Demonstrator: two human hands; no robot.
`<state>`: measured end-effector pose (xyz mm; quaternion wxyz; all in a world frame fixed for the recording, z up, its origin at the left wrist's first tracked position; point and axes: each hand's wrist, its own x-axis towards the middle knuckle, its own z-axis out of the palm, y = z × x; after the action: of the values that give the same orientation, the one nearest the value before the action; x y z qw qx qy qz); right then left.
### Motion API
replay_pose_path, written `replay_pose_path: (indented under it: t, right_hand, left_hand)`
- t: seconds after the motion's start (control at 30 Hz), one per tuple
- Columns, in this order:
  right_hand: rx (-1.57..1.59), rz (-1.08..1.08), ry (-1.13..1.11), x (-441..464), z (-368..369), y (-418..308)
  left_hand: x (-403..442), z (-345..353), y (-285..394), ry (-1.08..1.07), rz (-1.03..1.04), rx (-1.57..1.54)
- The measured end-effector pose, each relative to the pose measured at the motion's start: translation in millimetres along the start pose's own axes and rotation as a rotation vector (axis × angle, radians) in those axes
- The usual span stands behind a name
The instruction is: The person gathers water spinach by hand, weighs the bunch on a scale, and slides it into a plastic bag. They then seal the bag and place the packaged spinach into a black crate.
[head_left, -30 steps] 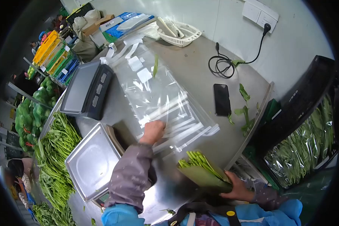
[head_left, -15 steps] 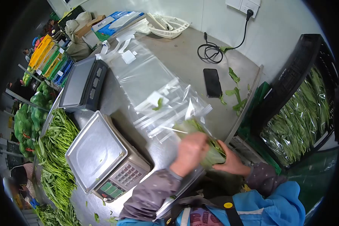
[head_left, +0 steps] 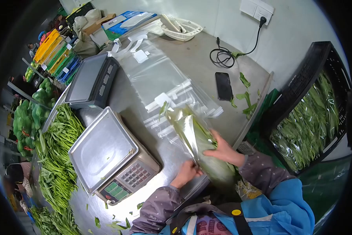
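Observation:
A clear plastic bag of leafy greens [head_left: 191, 135] lies tilted in front of my body, its upper end over the flat bags on the table. My right hand [head_left: 225, 150] grips the bag's right side, thumb across the top and fingers around the far edge. Beside the lower left edge is my left hand [head_left: 187, 173], its fingers curled against the bag; what they pinch, if anything, is hidden. Flat clear bags [head_left: 160, 74] with white labels [head_left: 140, 56] lie spread just beyond.
A scale with a keypad [head_left: 105, 150] and a darker scale [head_left: 89, 80] stand left. Loose greens [head_left: 58, 156] line the left edge. A phone [head_left: 223, 86], a black cable [head_left: 223, 56] and a white basket [head_left: 185, 29] lie beyond. At right, a black crate [head_left: 268, 117] holds bagged greens.
The bagged greens have swung up and left, now lying lengthwise over the flat bags. My left hand has moved down off the bag's top; my right hand has shifted up along its side.

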<state>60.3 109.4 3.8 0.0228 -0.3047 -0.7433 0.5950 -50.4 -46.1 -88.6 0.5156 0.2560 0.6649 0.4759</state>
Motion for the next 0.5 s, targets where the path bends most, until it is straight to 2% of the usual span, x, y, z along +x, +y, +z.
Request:
replay_pose_path:
  t: [0.03, 0.1, 0.17, 0.2, 0.23, 0.3, 0.33, 0.37, 0.4, 0.43, 0.47, 0.5]
  right_hand:
    - [-0.069, -0.004, 0.044, 7.0, 5.2, 2.0]
    - [-0.132, -0.007, 0.085, 12.6, 11.3, 14.0]
    - [0.228, -0.006, -0.04, 2.4, 9.3, 40.2]
    - [0.378, 0.1, 0.051, -1.1, 8.9, 47.1]
    - [0.372, 0.105, 0.038, -0.9, 6.3, 49.5]
    - [0.773, 0.385, 0.077, -1.9, 1.9, 36.6]
    - [0.605, 0.349, 0.155, 3.2, 10.5, 30.8]
    - [0.601, 0.348, 0.145, 12.3, 11.0, 39.4]
    - [0.24, 0.13, 0.051, 27.1, 12.7, 56.6]
    - [-0.12, -0.09, -0.04, 34.7, 14.6, 56.3]
    - [0.009, -0.124, 0.043, 34.3, 19.5, 55.8]
    - [0.007, -0.129, 0.034, 26.3, 19.1, 53.9]
  left_hand:
    - [-5.0, 0.8, -3.9, -0.174, -0.096, -0.049]
    - [-14.9, -14.2, -9.3, -0.091, -0.075, -0.032]
    - [-19.8, -27.1, -30.7, 0.29, 0.287, 0.041]
    - [-29.8, -34.3, -18.3, 0.357, 0.141, -0.024]
    - [-37.0, -40.7, -4.8, 0.4, 0.113, 0.025]
    - [-39.8, -46.6, 8.6, 0.503, 0.193, 0.149]
    - [-36.8, -49.1, 5.5, 0.513, 0.189, 0.147]
    - [-31.1, -51.7, 0.0, 0.482, 0.229, 0.282]
    - [-28.7, -54.0, -4.2, 0.448, 0.268, 0.418]
    - [-32.0, -55.5, -1.0, 0.457, 0.266, 0.418]
    - [-36.9, -56.8, 2.5, 0.391, 0.232, 0.465]
    - [-43.0, -58.1, 6.8, 0.325, 0.197, 0.51]
